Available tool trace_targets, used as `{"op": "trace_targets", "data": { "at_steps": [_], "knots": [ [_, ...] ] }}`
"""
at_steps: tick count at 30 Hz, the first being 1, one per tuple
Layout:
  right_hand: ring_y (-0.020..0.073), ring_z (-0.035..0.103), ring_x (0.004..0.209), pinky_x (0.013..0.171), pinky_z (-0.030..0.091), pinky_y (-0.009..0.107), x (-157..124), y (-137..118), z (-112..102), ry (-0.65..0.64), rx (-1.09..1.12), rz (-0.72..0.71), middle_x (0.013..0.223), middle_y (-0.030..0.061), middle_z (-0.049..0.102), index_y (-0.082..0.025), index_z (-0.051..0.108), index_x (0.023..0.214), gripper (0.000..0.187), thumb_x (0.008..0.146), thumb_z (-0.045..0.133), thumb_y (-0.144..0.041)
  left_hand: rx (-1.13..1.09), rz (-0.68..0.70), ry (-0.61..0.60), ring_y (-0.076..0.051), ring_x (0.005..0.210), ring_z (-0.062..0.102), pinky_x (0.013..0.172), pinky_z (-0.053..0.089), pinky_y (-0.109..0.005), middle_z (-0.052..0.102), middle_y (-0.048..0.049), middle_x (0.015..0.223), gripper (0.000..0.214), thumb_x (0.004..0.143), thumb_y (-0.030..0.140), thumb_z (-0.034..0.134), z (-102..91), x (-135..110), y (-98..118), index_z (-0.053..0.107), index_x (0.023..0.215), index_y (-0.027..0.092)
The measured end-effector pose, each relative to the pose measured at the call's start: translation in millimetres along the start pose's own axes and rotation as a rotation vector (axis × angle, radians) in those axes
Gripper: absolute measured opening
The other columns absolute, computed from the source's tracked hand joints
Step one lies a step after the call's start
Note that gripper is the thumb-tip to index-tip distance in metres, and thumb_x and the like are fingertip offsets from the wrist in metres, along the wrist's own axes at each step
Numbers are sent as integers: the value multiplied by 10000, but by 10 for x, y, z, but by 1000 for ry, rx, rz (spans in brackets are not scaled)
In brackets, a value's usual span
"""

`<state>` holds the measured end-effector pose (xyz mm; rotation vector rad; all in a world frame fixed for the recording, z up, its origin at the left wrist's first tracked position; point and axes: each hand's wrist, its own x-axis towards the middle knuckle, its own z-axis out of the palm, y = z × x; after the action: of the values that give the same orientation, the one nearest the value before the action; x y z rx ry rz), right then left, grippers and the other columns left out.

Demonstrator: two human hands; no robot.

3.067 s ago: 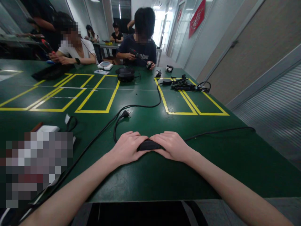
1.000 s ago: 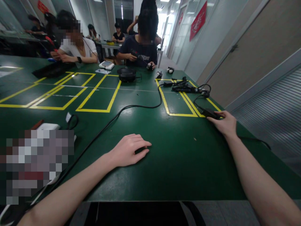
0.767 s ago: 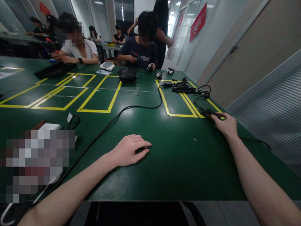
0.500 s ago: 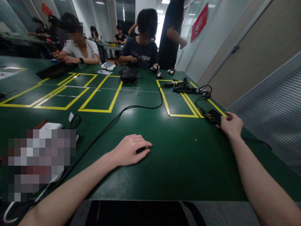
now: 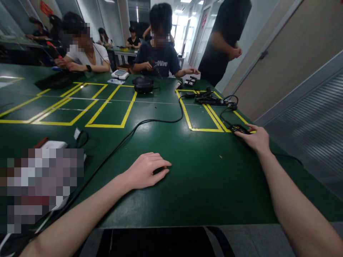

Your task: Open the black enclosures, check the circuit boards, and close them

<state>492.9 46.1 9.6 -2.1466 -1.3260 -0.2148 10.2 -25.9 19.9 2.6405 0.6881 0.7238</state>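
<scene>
My left hand (image 5: 147, 171) rests palm down on the green table (image 5: 198, 178), its fingers loosely bent and its thumb apart, with nothing in it. At the table's right side, my right hand (image 5: 257, 137) grips a small flat black electronic box (image 5: 239, 129) between thumb and fingers; coloured bits like wires show on its upper face. From the box a thin black cable (image 5: 223, 116) runs back to a black jointed device (image 5: 210, 98) lying within yellow tape. My fingers partly cover the box.
Yellow tape (image 5: 104, 126) marks rectangles on the table. A long black cable (image 5: 128, 135) curves across it. A round black device (image 5: 143, 85) stands farther back. A blurred-out object (image 5: 40, 185) lies near left. Across the table, a person in a dark shirt (image 5: 166, 59) holds a power tool (image 5: 154, 66).
My right hand has turned the box so its top faces up more, with the thumb now along its near edge. My left hand stays put. The standing person has shifted right.
</scene>
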Motion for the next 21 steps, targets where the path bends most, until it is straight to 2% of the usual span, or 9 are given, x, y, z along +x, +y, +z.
{"op": "trace_targets", "data": {
  "at_steps": [4,8,13,21],
  "knots": [
    [275,653,858,729,506,361,-15,-52,-33,-90,-57,46,908,94,692,-131,782,1067,432,740,751,-413,-5,-8,-8,-170,843,726,810,555,-308,789,-53,949,197,1027,242,574,3,-5,0,740,1101,166],
    [311,671,1001,766,513,371,-47,-138,-62,-168,-131,32,1065,119,720,-185,797,994,318,792,709,-414,-14,-2,-1,-172,834,723,810,554,-309,788,-57,941,206,1030,247,567,11,-3,6,742,1095,160],
    [341,676,1067,726,515,386,-55,-221,-81,-226,-214,23,1264,138,677,-211,793,1068,360,848,644,-454,-10,1,2,-165,818,717,809,556,-303,782,-54,921,207,1033,247,563,15,7,9,745,1085,164],
    [330,668,1040,710,502,370,-19,-233,-104,-260,-222,31,1150,130,711,-207,766,983,277,826,656,-407,-19,10,15,-168,797,708,792,550,-303,780,-51,907,193,1023,233,581,12,9,4,752,1056,149]
  ]
}}
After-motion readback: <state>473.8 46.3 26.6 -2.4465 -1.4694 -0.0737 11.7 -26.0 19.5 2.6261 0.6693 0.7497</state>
